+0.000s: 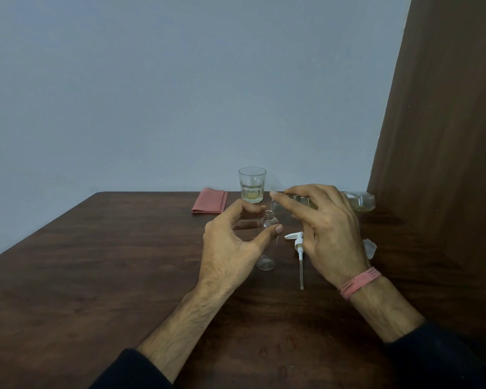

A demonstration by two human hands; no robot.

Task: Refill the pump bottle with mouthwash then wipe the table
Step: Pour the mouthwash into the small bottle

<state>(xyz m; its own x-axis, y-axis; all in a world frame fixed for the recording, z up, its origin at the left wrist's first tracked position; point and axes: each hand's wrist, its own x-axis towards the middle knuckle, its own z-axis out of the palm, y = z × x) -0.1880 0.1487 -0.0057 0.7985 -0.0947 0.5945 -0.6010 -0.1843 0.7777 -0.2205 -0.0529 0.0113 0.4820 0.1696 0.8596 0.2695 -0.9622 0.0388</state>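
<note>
A small clear pump bottle [267, 242] stands upright on the dark wooden table [96, 276] with its neck uncapped. My left hand [230, 248] curls around its left side, thumb against its shoulder. My right hand [326, 228] holds a clear mouthwash bottle [361, 202] tipped on its side, its mouth pointing left just above and to the right of the pump bottle's neck. A little yellowish liquid lies in its far end. The white pump head with its tube [299, 254] lies flat on the table between my hands.
A glass [252, 185] with a little yellowish liquid stands at the table's back edge. A folded pink cloth [209, 202] lies to its left. A small clear cap [370, 248] rests by my right hand. A brown curtain [443, 136] hangs at the right.
</note>
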